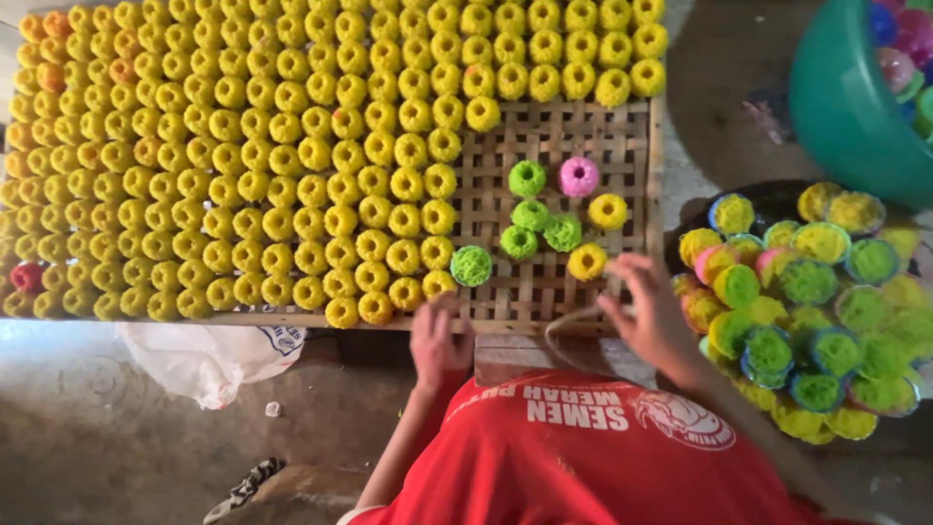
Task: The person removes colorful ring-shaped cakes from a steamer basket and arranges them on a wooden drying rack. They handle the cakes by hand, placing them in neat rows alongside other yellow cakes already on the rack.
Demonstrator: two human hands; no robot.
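A woven bamboo tray (554, 131) lies over a grey concrete floor (107, 418), seen from above. Most of the tray is packed with tight rows of yellow ring-shaped noodle cakes (243, 165), with a few orange ones at the far left top and one red cake (27, 277) at the left edge. On the bare right part of the tray sit a few loose cakes: green cakes (531, 216) in a small cluster, one pink cake (579, 177), two more yellow ones beside them, and one green cake (471, 265) near the front rim.

The left hand (437, 340) rests at the tray's front edge, just below that green cake, fingers curled loosely; it holds nothing that can be seen. The right hand (649, 309) is spread at the tray's front right corner, fingertips close to a yellow cake (587, 261); whether it grips anything cannot be told.

To the right, a dark round tray (768, 199) carries a heap of small plastic cups (797, 321) filled with yellow and green cakes. A teal basin (846, 107) sits at the top right, holding coloured cups. A white plastic bag (209, 360) with a blue-printed label lies crumpled under the tray's left front. The person wears a red shirt (583, 457) with white lettering.
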